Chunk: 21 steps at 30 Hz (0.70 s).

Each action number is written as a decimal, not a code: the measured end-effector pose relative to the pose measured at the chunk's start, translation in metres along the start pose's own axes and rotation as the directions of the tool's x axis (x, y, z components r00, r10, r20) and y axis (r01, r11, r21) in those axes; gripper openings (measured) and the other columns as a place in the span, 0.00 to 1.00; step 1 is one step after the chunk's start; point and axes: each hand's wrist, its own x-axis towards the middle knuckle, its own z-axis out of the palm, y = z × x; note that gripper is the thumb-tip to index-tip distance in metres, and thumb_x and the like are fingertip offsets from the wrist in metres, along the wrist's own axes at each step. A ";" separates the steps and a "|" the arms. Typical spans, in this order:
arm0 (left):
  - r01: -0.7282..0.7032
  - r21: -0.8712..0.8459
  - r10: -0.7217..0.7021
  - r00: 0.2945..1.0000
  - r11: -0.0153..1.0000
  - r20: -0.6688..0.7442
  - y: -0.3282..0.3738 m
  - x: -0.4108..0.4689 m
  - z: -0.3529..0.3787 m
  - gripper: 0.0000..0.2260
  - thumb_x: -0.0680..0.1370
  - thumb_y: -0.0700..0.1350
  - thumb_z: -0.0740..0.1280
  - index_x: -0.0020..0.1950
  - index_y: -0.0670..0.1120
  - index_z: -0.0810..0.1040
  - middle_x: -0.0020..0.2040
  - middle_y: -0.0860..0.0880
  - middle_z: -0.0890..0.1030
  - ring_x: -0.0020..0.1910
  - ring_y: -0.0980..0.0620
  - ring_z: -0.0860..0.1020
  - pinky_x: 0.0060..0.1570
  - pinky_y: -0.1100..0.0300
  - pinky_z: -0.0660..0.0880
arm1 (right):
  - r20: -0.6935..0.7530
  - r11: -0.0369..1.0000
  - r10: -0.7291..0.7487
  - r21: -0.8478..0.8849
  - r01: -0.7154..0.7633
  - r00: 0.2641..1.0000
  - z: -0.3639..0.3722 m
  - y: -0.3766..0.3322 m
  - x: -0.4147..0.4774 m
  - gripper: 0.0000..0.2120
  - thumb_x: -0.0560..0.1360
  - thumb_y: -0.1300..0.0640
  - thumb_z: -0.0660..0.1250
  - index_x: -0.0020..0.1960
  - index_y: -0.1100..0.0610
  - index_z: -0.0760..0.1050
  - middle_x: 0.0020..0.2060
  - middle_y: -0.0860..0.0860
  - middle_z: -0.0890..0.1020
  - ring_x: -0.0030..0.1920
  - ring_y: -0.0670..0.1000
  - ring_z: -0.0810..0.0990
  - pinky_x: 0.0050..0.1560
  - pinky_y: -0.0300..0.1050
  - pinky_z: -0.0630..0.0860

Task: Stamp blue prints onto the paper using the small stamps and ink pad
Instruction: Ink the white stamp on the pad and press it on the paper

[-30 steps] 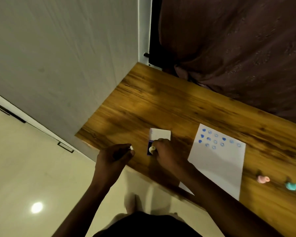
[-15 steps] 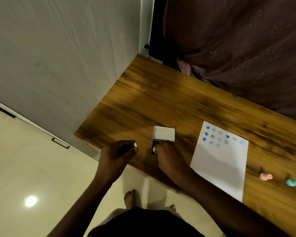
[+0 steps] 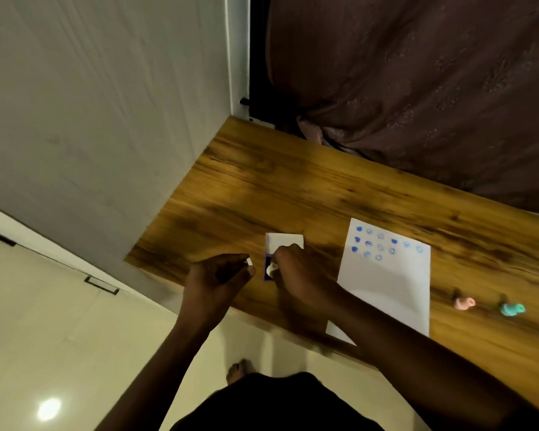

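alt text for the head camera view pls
The right hand presses a small pale stamp onto a blue ink pad on a wooden table; the left hand hovers beside it, near a white paper sheet with blue prints.

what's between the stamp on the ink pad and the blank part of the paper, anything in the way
Nothing visible. The right hand holds a pale stamp on the ink pad; only bare table separates it from the paper.
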 end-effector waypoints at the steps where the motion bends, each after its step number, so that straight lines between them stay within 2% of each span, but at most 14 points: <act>1: -0.013 0.007 0.013 1.000 1.000 0.010 0.001 0.000 0.002 0.10 0.74 0.44 0.77 0.56 0.48 0.87 0.49 0.52 0.89 0.50 0.55 0.87 0.52 0.52 0.83 | -0.010 0.999 0.022 0.036 -0.022 1.000 -0.003 0.005 -0.001 0.13 0.77 0.55 0.72 0.60 0.57 0.78 0.57 0.56 0.83 0.55 0.57 0.82 0.52 0.47 0.80; 4: -0.042 -0.017 0.043 0.998 0.999 0.048 0.005 0.000 0.010 0.09 0.75 0.43 0.76 0.55 0.50 0.86 0.49 0.52 0.89 0.51 0.53 0.87 0.51 0.50 0.82 | -0.036 0.968 0.085 0.239 -0.074 0.996 -0.011 0.021 -0.002 0.11 0.75 0.52 0.73 0.55 0.56 0.84 0.51 0.54 0.86 0.52 0.55 0.84 0.52 0.51 0.82; 7: -0.054 -0.018 0.055 0.995 0.998 0.085 0.007 -0.001 0.022 0.08 0.76 0.42 0.76 0.53 0.52 0.86 0.48 0.53 0.89 0.49 0.54 0.87 0.47 0.59 0.81 | -0.051 0.879 0.138 0.466 -0.099 0.989 -0.020 0.045 -0.008 0.10 0.73 0.51 0.76 0.50 0.56 0.86 0.48 0.52 0.87 0.50 0.51 0.85 0.50 0.49 0.83; 9: -0.049 -0.018 0.050 0.992 0.999 0.116 0.009 -0.001 0.034 0.08 0.76 0.43 0.76 0.54 0.53 0.87 0.49 0.54 0.89 0.49 0.55 0.87 0.46 0.62 0.81 | -0.004 0.730 0.204 0.667 -0.150 0.979 -0.024 0.069 -0.017 0.11 0.71 0.50 0.78 0.49 0.55 0.87 0.45 0.49 0.88 0.46 0.46 0.86 0.47 0.44 0.84; 11: -0.035 -0.002 0.035 0.989 0.999 0.143 0.013 -0.002 0.045 0.10 0.76 0.43 0.76 0.56 0.51 0.87 0.50 0.54 0.89 0.50 0.55 0.87 0.50 0.56 0.82 | 0.065 0.514 0.262 0.835 -0.197 0.963 -0.029 0.093 -0.031 0.12 0.68 0.48 0.79 0.47 0.54 0.87 0.40 0.50 0.88 0.41 0.44 0.86 0.40 0.40 0.82; 13: -0.009 0.003 0.008 0.986 1.000 0.167 0.017 -0.002 0.059 0.11 0.75 0.43 0.76 0.57 0.49 0.86 0.51 0.52 0.89 0.52 0.55 0.87 0.55 0.51 0.82 | 0.094 0.310 0.333 0.929 -0.203 0.938 -0.032 0.119 -0.047 0.16 0.63 0.46 0.80 0.46 0.55 0.87 0.40 0.53 0.88 0.40 0.48 0.85 0.45 0.44 0.83; 15: 0.014 0.013 -0.016 0.982 1.000 0.190 0.022 -0.003 0.073 0.12 0.75 0.42 0.76 0.58 0.48 0.86 0.53 0.51 0.88 0.54 0.54 0.86 0.58 0.47 0.81 | 0.097 0.202 0.420 0.959 -0.197 0.902 -0.033 0.147 -0.060 0.18 0.64 0.48 0.81 0.48 0.59 0.86 0.41 0.56 0.88 0.42 0.53 0.85 0.49 0.48 0.83; 17: 0.021 0.030 -0.027 0.976 0.999 0.215 0.027 -0.003 0.089 0.12 0.74 0.41 0.77 0.56 0.50 0.86 0.54 0.51 0.88 0.56 0.53 0.85 0.61 0.46 0.80 | 0.079 0.201 0.516 0.957 -0.210 0.853 -0.033 0.178 -0.070 0.13 0.69 0.54 0.79 0.50 0.60 0.85 0.43 0.56 0.88 0.43 0.56 0.85 0.52 0.51 0.83; 18: 0.017 0.043 -0.026 0.975 0.999 0.221 0.029 -0.004 0.097 0.11 0.73 0.42 0.77 0.54 0.53 0.86 0.52 0.53 0.88 0.56 0.54 0.85 0.62 0.47 0.79 | 0.044 0.256 0.570 0.939 -0.229 0.820 -0.033 0.193 -0.073 0.10 0.71 0.55 0.78 0.49 0.60 0.85 0.42 0.56 0.88 0.43 0.56 0.85 0.51 0.51 0.83; 19: 0.012 0.056 -0.024 0.975 0.998 0.223 0.030 -0.004 0.105 0.11 0.73 0.42 0.78 0.52 0.55 0.85 0.50 0.56 0.88 0.54 0.57 0.85 0.63 0.50 0.78 | -0.017 0.359 0.615 0.896 -0.260 0.788 -0.032 0.210 -0.076 0.09 0.73 0.53 0.77 0.46 0.60 0.85 0.40 0.56 0.87 0.42 0.55 0.84 0.49 0.50 0.82; 21: 0.006 0.073 -0.023 0.973 0.997 0.231 0.031 -0.004 0.119 0.12 0.72 0.43 0.79 0.49 0.58 0.84 0.46 0.62 0.88 0.51 0.65 0.84 0.59 0.57 0.77 | -0.155 0.605 0.646 0.702 -0.377 0.747 -0.031 0.238 -0.080 0.14 0.75 0.49 0.74 0.40 0.60 0.84 0.36 0.55 0.86 0.41 0.55 0.84 0.43 0.45 0.74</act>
